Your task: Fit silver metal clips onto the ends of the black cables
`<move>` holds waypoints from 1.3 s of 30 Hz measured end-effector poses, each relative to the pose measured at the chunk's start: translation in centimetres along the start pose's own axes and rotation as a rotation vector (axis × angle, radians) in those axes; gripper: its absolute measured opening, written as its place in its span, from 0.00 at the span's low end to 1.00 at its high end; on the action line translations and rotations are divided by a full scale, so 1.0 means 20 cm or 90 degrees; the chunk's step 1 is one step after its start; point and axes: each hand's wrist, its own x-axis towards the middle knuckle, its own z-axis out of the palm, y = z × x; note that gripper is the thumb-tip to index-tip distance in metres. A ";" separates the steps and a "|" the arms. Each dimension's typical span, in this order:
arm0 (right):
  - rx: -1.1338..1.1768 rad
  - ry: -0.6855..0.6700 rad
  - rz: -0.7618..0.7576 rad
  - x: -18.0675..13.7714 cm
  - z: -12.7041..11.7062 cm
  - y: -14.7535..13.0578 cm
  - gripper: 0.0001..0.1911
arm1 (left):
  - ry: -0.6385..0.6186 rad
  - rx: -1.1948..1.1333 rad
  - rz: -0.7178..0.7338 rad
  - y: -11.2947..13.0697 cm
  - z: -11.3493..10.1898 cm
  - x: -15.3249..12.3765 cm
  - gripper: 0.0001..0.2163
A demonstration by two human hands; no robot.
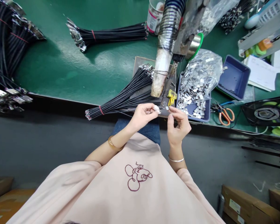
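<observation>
My left hand (pixel 143 115) is pinched shut on the metal end of a black cable at the table's front edge, a taped fingertip showing. My right hand (pixel 178 124) is pinched on a small metal shell piece (pixel 167 108) held close to that cable end. Just left of my hands lies a bundle of black cables (pixel 123 99) tied with a red band, its far ends resting on a grey board (pixel 140 62). A blue tray (pixel 206 113) heaped with small metal shells stands just beyond my right hand.
A hose-wrapped fixture with a white nozzle (pixel 162 65) hangs over the board. Another cable bundle (pixel 107 34) lies further back, more cables (pixel 7 46) at left. An empty blue tray (pixel 234 77), orange scissors (pixel 225 115) and a fan (pixel 268 113) sit right. Cardboard boxes (pixel 249 205) stand below.
</observation>
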 end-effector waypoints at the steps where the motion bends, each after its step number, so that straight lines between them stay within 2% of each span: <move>1: -0.006 0.000 -0.014 0.00 0.00 0.00 0.03 | 0.001 0.001 0.001 0.00 0.00 0.00 0.05; 7: -0.071 -0.056 -0.113 0.01 0.00 0.01 0.05 | 0.007 0.013 0.002 0.02 0.00 0.00 0.08; 12: -0.095 -0.073 -0.164 0.00 0.01 0.02 0.07 | 0.018 -0.006 0.004 0.03 0.01 0.01 0.07; 20: -0.080 -0.058 -0.084 0.01 0.02 0.00 0.03 | 0.057 0.053 0.071 0.00 0.03 0.02 0.03; 28: -0.087 -0.065 -0.100 0.05 0.03 0.01 0.05 | 0.066 0.098 0.102 -0.01 0.03 0.02 0.04; 36: -0.095 -0.054 -0.120 0.08 0.04 -0.02 0.05 | 0.082 0.129 0.140 0.03 0.04 0.03 0.05; 39: -0.094 -0.055 -0.125 0.08 0.03 -0.02 0.05 | 0.079 0.137 0.126 0.03 0.04 0.02 0.04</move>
